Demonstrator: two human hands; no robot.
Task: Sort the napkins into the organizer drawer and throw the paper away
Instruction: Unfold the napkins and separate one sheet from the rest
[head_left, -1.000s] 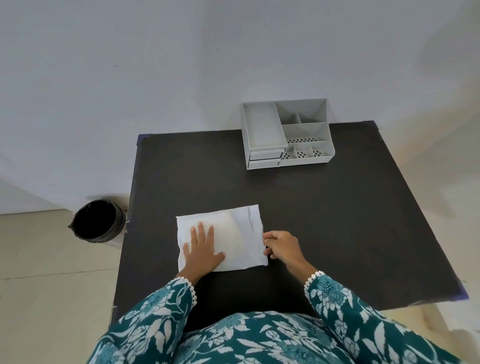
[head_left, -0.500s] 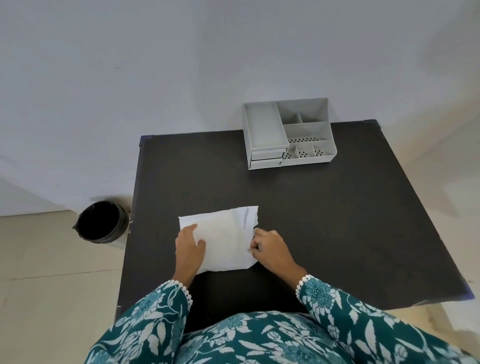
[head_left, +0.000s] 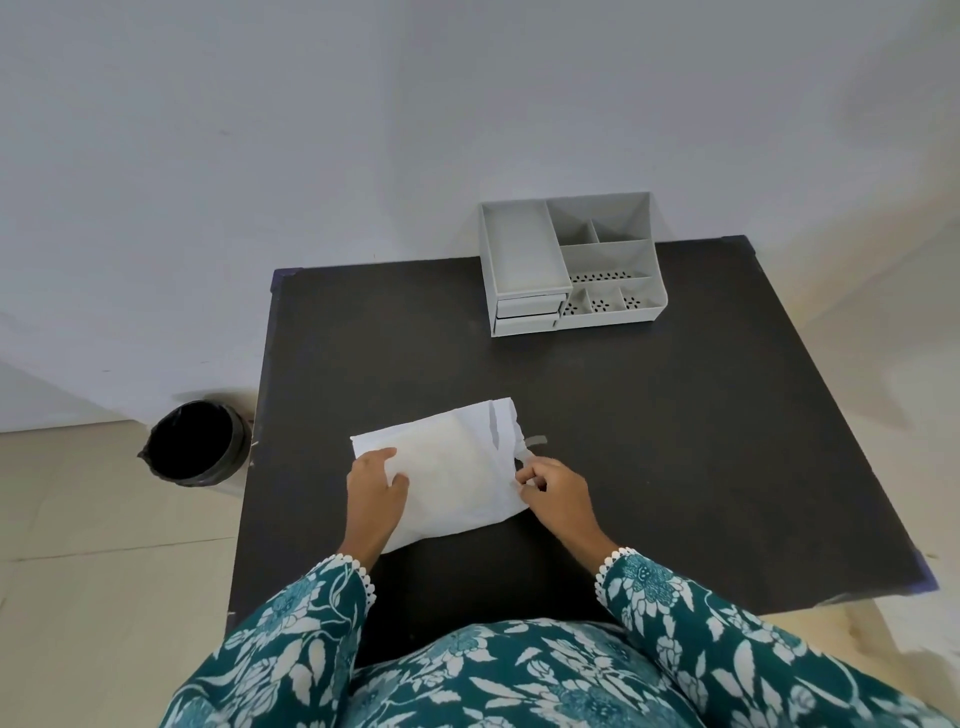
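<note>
Head view looks down on a white, torn-edged paper packet (head_left: 457, 473) lying near the front middle of the dark matte worktop (head_left: 675, 441), its left end lifted off the surface. The left hand (head_left: 375, 486) has its fingers (head_left: 384, 460) clamped on the packet's left edge, thumb over the top; the right hand (head_left: 553, 491) has its fingers (head_left: 527, 475) pinched together on the ragged right edge, where a thin strip of paper (head_left: 532, 442) curls away. Whether napkins are inside cannot be told, though the packet looks slightly padded. It should be very light, soft and limp, easy to crease and quick to tear further along the open end, so a two-handed hold at opposite edges suits it, and any napkins are best drawn out by a flat pinch rather than a tug. At the far edge of the worktop, well apart from the hands, stands a grey plastic desk organizer (head_left: 571, 265) with open top compartments and two small closed drawers (head_left: 529, 314) at its front left; a drawer would need pulling open first. A black-lined round waste bin (head_left: 195, 442) sits on the floor just beside the worktop's left side. Nothing lies between the packet and either target.
</note>
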